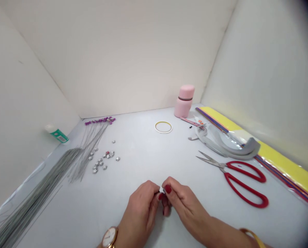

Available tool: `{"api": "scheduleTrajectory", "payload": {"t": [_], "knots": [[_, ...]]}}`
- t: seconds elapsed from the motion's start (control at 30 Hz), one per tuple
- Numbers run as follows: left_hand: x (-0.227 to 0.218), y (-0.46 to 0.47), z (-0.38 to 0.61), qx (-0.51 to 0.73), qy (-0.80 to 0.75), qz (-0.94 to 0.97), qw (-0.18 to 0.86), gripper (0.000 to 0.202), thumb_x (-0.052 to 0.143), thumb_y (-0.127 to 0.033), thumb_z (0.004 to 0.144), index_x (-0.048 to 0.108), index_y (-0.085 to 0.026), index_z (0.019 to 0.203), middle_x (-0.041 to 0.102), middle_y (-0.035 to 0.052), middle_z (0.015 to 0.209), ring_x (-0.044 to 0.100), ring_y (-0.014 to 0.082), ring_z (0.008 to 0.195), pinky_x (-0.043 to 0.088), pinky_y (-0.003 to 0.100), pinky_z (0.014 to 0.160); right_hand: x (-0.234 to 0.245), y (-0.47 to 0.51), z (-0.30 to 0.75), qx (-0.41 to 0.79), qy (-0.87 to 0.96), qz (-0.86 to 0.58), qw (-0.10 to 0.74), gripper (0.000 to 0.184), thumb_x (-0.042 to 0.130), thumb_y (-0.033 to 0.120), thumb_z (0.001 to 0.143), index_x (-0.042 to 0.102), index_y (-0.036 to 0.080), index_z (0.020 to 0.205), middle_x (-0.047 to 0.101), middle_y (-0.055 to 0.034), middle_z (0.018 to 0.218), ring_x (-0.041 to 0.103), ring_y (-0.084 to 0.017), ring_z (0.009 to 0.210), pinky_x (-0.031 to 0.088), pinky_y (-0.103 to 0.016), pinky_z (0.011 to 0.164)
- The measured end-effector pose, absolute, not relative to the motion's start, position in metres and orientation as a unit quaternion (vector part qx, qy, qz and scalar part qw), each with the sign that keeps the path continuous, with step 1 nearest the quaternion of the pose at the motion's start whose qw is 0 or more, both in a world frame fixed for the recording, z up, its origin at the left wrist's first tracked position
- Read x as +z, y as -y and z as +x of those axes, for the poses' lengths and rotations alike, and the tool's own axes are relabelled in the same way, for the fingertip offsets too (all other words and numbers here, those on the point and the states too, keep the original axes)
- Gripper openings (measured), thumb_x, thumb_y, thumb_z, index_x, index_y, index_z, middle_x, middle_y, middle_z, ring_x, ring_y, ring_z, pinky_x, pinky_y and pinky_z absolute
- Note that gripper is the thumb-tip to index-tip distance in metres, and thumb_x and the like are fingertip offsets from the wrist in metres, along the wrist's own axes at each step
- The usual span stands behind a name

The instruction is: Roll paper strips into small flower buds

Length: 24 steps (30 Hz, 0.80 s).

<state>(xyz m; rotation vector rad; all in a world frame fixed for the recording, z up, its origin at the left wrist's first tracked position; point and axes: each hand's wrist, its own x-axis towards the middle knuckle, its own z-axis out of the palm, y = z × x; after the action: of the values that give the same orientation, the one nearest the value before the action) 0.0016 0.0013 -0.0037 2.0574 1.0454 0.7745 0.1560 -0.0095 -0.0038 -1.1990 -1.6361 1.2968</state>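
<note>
Both hands meet low in the middle of the head view, above the table. Between their fingertips is a small silver-white paper star (161, 189), partly covered by the fingers. My left hand (145, 203) pinches it from the left with thumb and forefinger. From the right, my right hand (181, 199) is closed on it too, its thumb on the near face. Several finished silver paper stars (101, 163) lie loose to the left, with one reddish star (108, 152) among them. Red-handled scissors (222, 167) rest on the table right of my right hand, blades parted.
Grey wires (40, 193) run along the left edge; thinner stems with purple tips (102, 120) lie behind. A green-and-white tube (58, 134) leans at the left wall. Behind are a tape roll (163, 132) and pink flask (184, 101). Silver strips (221, 151) and coloured sheets (280, 155) lie right.
</note>
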Motion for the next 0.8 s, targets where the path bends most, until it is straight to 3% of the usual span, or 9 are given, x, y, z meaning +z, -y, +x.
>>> {"api": "scheduleTrajectory", "payload": {"t": [0.23,0.33,0.43,0.63,0.8], "knots": [[-0.0024,-0.0008,0.0000,0.289,-0.406,0.807,0.316,0.019,0.036,-0.014,0.088,0.051,-0.020,0.079,0.058,0.0004,0.074,0.053,0.0128,0.069,0.042,0.025,0.065,-0.0002,0.0067,0.1557,0.575,0.575,-0.450,0.370,0.032,0.033,0.041,0.090,0.044,0.018,0.069,0.046,0.0043,0.055,0.050,-0.010,0.053,0.040,-0.022,0.056],[-0.0018,-0.0018,-0.0012,0.322,-0.417,0.798,0.291,0.008,0.044,-0.016,0.085,0.051,-0.019,0.088,0.059,0.0024,0.077,0.055,0.0142,0.070,0.044,0.026,0.064,0.0006,0.0049,0.1547,0.597,0.546,-0.448,0.379,0.032,0.034,0.041,0.089,0.046,0.017,0.071,0.047,0.0042,0.055,0.050,-0.010,0.053,0.040,-0.022,0.056],[0.0000,-0.0031,-0.0009,0.361,-0.392,0.808,0.252,0.006,0.050,-0.014,0.081,0.053,-0.017,0.085,0.059,0.0033,0.073,0.056,0.0147,0.067,0.045,0.025,0.061,0.0005,0.0050,0.1538,0.605,0.541,-0.445,0.378,0.032,0.034,0.042,0.089,0.045,0.017,0.071,0.048,0.0039,0.055,0.050,-0.011,0.053,0.040,-0.022,0.055],[-0.0011,-0.0053,-0.0011,0.383,-0.376,0.804,0.257,0.012,0.048,-0.008,0.081,0.056,-0.016,0.085,0.062,0.0046,0.074,0.057,0.0139,0.068,0.046,0.024,0.061,-0.0038,0.0073,0.1590,0.514,0.632,-0.458,0.355,0.025,0.031,0.037,0.091,0.047,0.018,0.083,0.051,0.0020,0.062,0.052,-0.012,0.059,0.041,-0.024,0.060],[-0.0043,-0.0036,-0.0030,0.372,-0.368,0.810,0.263,0.016,0.046,-0.008,0.082,0.056,-0.016,0.093,0.063,0.0058,0.080,0.058,0.0143,0.073,0.046,0.023,0.065,-0.0058,0.0071,0.1624,0.454,0.685,-0.454,0.345,0.025,0.029,0.031,0.092,0.046,0.020,0.079,0.051,0.0018,0.065,0.050,-0.011,0.061,0.040,-0.022,0.060]]}}
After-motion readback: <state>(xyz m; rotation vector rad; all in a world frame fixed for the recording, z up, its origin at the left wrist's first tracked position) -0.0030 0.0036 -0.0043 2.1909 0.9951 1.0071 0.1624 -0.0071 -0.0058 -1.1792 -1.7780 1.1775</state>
